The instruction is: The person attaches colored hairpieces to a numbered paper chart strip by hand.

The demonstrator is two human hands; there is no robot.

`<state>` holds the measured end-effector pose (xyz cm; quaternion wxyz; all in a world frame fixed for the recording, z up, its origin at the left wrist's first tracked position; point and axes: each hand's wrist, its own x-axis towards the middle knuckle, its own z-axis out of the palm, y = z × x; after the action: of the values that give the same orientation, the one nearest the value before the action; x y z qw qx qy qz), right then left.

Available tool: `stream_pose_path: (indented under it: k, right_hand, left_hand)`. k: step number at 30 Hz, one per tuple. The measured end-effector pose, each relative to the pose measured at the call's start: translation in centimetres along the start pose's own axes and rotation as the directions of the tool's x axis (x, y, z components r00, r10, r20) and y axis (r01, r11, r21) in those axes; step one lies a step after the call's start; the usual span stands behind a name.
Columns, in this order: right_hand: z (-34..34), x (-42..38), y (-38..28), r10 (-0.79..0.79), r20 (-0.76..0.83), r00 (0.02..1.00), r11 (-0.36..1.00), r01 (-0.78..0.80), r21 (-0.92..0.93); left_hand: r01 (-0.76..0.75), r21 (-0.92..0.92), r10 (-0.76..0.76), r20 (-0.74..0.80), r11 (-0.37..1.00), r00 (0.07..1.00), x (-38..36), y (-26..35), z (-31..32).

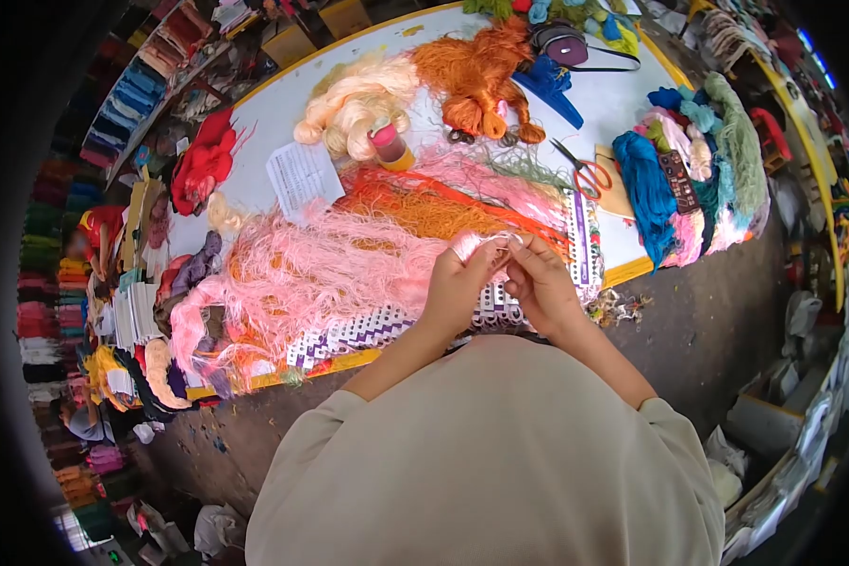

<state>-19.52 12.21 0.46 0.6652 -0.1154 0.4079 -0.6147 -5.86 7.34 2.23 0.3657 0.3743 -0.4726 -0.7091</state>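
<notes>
My left hand [459,281] and my right hand [543,285] meet above the table's near edge, fingers pinched together. Between the fingertips is a thin pale strand of pink thread [502,239], small and partly hidden by the fingers. A big loose heap of light pink thread [321,259] spreads to the left of my hands. Beyond them lie orange-brown threads [410,215] and red-orange strands. Under the threads runs a strip of white and purple printed card [354,335], with another purple-printed strip [583,236] to the right of my hands.
Red-handled scissors [590,177] lie open at the right. A thread spool [390,148], a written paper sheet [304,179], cream and rust hanks [481,80] and a dark bag [561,42] sit farther back. Blue and green hanks [643,193] hang at the right end. People are at far left.
</notes>
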Motion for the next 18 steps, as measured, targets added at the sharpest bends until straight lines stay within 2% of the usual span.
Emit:
stream_pose_path:
  k: [1,2,4,5,7,8,10,11,12,13,14,15,16,17,18]
  right_hand:
    - [0.0,0.1,0.0,0.000,0.010,1.000,0.998,0.000,0.056]
    - [0.3,0.0,-0.2,0.002,0.009,1.000,0.998,-0.003,0.057]
    - [1.0,-0.4,-1.0,0.010,-0.031,0.999,0.991,-0.006,0.133]
    - [0.9,-0.5,-1.3,0.013,-0.033,0.999,0.991,-0.008,0.134]
    - [0.3,-0.7,-1.7,0.130,0.128,0.983,0.982,-0.146,0.118]
    - [0.0,-0.7,-1.5,0.133,0.126,0.983,0.982,-0.148,0.121]
    - [-0.8,-0.9,-1.1,0.244,0.248,0.937,0.964,-0.262,0.041]
    - [-1.0,-1.1,-1.4,0.258,0.243,0.935,0.964,-0.264,-0.008]
    - [-1.2,-1.4,-1.8,0.152,0.121,0.981,0.982,-0.136,-0.128]
    - [-1.5,-1.6,-2.0,0.027,0.012,1.000,0.965,-0.023,-0.261]
    - [-2.5,-1.8,-1.7,0.053,0.034,0.998,0.967,-0.043,-0.251]
    - [-4.9,-1.2,-3.2,-0.466,-0.068,0.882,0.653,0.292,-0.699]
    - [-9.1,-0.4,-4.0,-0.671,0.025,0.741,0.385,0.377,-0.843]
    - [-12.3,0.3,-5.3,-0.694,-0.152,0.703,0.556,0.390,-0.735]
    - [-14.4,-0.1,-6.5,-0.630,-0.341,0.698,0.759,0.460,-0.461]
  left_hand:
    - [0.053,-0.118,-0.053,0.006,0.992,0.999,0.0,0.1,-0.1]
    - [0.055,-0.118,-0.055,0.004,0.992,0.998,0.3,-0.3,-0.4]
    - [0.067,-0.427,-0.016,0.122,0.902,0.992,1.0,-1.2,-1.0]
    - [0.079,-0.442,-0.035,0.107,0.894,0.994,1.0,-0.9,-0.9]
    - [0.081,-0.459,-0.037,0.105,0.885,0.994,1.4,-1.8,-1.4]
    - [0.081,-0.476,-0.036,0.104,0.876,0.994,1.7,-1.7,-1.4]
    - [0.112,-0.504,-0.077,0.090,0.856,0.993,2.0,-1.0,-1.2]
    - [0.138,-0.533,-0.115,0.077,0.835,0.990,2.1,0.0,-0.9]
    - [0.228,-0.514,-0.276,-0.018,0.827,0.961,2.2,1.7,-0.4]
    - [0.239,-0.514,-0.289,-0.018,0.824,0.957,2.7,1.9,-1.8]
    - [0.387,-0.492,-0.330,0.203,0.779,0.922,3.0,2.0,-4.2]
    - [0.525,-0.441,-0.355,0.412,0.728,0.839,3.3,1.8,-6.8]
    - [0.497,-0.484,-0.393,0.306,0.720,0.867,3.8,0.3,-9.6]
    - [0.465,-0.520,-0.429,0.197,0.716,0.882,4.3,-1.0,-12.3]
    - [0.424,-0.592,-0.440,0.127,0.686,0.889,4.5,-0.9,-14.3]
